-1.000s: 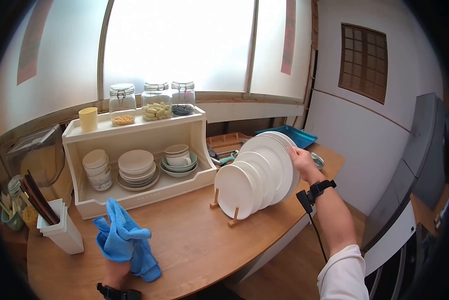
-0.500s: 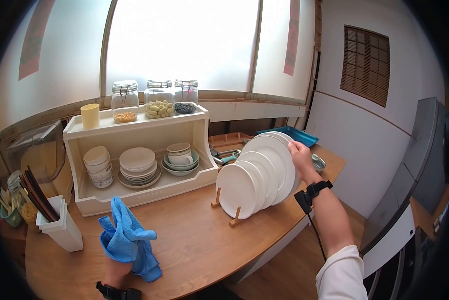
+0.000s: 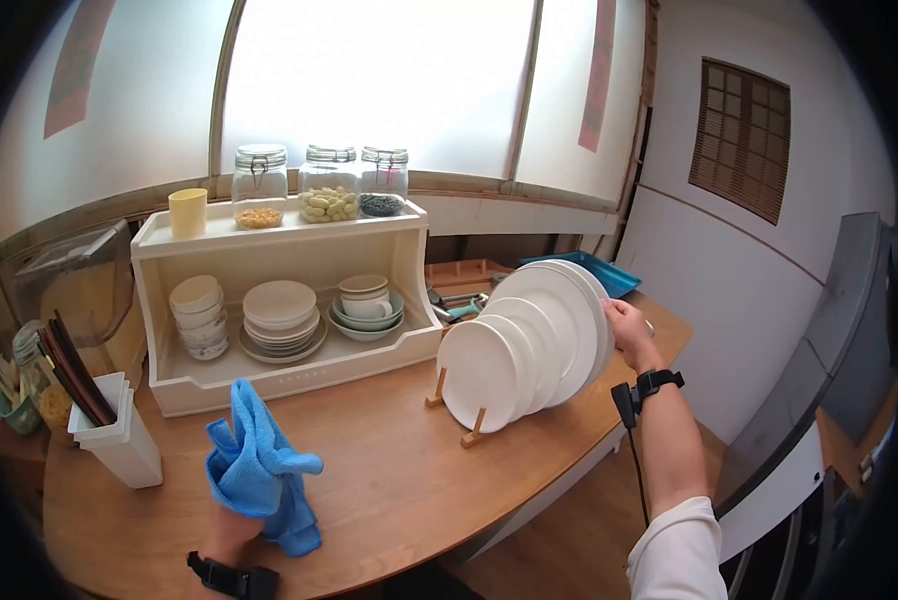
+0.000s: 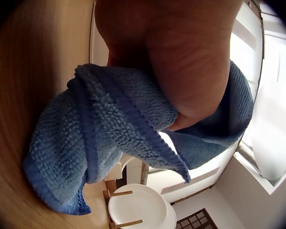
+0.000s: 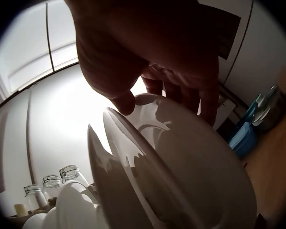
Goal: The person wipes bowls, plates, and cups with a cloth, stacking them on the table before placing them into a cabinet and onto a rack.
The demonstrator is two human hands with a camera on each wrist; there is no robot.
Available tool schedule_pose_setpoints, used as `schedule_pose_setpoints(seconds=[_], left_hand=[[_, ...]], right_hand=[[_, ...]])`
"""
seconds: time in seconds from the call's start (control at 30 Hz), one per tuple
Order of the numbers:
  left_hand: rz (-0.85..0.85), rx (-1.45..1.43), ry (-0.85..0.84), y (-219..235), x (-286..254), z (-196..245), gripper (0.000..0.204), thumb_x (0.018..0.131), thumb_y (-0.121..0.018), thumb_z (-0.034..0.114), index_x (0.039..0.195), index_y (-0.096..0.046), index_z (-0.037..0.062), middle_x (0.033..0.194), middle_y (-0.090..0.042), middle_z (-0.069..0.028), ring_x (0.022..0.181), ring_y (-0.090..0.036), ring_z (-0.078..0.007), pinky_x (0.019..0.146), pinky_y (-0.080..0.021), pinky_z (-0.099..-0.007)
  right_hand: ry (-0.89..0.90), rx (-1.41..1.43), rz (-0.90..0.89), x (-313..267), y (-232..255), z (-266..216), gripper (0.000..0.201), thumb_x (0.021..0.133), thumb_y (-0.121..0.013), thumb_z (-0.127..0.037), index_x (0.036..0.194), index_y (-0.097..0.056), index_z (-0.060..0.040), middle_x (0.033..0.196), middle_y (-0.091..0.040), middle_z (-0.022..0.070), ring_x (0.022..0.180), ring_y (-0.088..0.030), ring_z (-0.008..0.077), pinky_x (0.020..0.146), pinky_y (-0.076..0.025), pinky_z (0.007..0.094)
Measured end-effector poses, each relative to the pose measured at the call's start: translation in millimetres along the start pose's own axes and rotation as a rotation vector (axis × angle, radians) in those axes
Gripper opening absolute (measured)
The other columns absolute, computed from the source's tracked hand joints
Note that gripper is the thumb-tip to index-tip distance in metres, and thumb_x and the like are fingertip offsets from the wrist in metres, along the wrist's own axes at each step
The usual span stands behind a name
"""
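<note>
A blue microfibre cloth [image 3: 259, 475] is bunched up in my left hand [image 3: 235, 530], held over the front left of the table. In the left wrist view the thumb presses into the cloth's folds. To the right, several white plates [image 3: 474, 375] stand on edge in a wooden plate rack [image 3: 476, 432], small ones in front and large ones behind. My right hand [image 3: 631, 332] pinches the top rim of the rearmost large plate [image 5: 200, 148]. Seen from the right wrist, the thumb lies on its near face and the other fingers reach behind it.
A cream shelf [image 3: 289, 378] holds stacked bowls, plates and cups. Glass jars [image 3: 331, 185] and a yellow cup [image 3: 189, 212] stand on top of it. At the left is a white holder [image 3: 129, 445] with chopsticks. Behind the plates lies a blue tray [image 3: 609, 275].
The head view has shifted slightly, moving the shelf and plates a little right and up in the picture. Both hands keep their holds on cloth and plate.
</note>
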State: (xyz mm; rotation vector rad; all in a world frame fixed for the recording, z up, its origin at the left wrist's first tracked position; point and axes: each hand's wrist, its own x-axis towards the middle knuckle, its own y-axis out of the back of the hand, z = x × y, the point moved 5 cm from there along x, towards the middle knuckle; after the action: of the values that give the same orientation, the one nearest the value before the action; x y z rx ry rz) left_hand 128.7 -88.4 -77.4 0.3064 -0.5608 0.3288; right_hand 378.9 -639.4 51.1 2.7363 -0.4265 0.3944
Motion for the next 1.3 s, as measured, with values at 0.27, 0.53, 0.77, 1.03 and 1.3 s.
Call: schedule_pose_setpoints(seconds=[0.27,0.53,0.77,1.03,1.3], left_hand=[[-0.091,0.0,-0.027,-1,2,9,0.035,0.085,-0.063,0.0,0.118,-0.057,0.0068,0.107,-0.06,-0.0044,0.097,-0.057,-0.0172,0.084,-0.05,-0.032],[-0.1,-0.036,-0.01,-2,5,1,0.031,0.086,-0.062,0.0,0.115,-0.058,0.0074,0.106,-0.06,-0.0034,0.096,-0.057,-0.0157,0.082,-0.05,-0.0322],[-0.026,-0.227,0.034,-5,2,-7,0.03,0.082,-0.066,0.0,0.11,-0.061,0.0057,0.106,-0.063,-0.005,0.095,-0.059,-0.0159,0.081,-0.05,-0.0313],[0.143,-0.171,0.031,8,3,-18,0.037,0.088,-0.063,0.003,0.123,-0.052,0.0049,0.115,-0.059,-0.0056,0.104,-0.057,-0.0168,0.088,-0.049,-0.0326],[0.357,-0.217,0.311,30,2,-25,0.052,0.087,-0.067,0.012,0.133,-0.046,0.0026,0.127,-0.053,-0.0085,0.114,-0.053,-0.0211,0.098,-0.044,-0.0373]], right_hand=[[0.126,0.216,0.047,6,-11,29,0.029,0.094,-0.062,-0.026,0.11,-0.067,-0.0019,0.094,-0.068,0.0019,0.079,-0.059,0.0093,0.069,-0.048,0.0253],[0.245,0.336,0.114,2,-8,19,0.027,0.094,-0.061,-0.021,0.109,-0.066,0.0011,0.095,-0.068,0.0044,0.079,-0.061,0.0097,0.071,-0.05,0.0251],[0.363,0.378,0.274,0,40,-25,0.032,0.093,-0.063,-0.023,0.111,-0.063,0.0039,0.098,-0.068,0.0077,0.085,-0.062,0.0132,0.076,-0.05,0.0276],[0.646,0.398,0.543,-61,90,-148,0.036,0.094,-0.062,-0.027,0.113,-0.061,0.0031,0.105,-0.065,0.0088,0.094,-0.061,0.0144,0.084,-0.049,0.028],[0.488,0.707,0.197,-163,3,-169,0.035,0.095,-0.06,-0.021,0.122,-0.053,0.0008,0.118,-0.061,0.0096,0.105,-0.059,0.0184,0.093,-0.047,0.0313]])
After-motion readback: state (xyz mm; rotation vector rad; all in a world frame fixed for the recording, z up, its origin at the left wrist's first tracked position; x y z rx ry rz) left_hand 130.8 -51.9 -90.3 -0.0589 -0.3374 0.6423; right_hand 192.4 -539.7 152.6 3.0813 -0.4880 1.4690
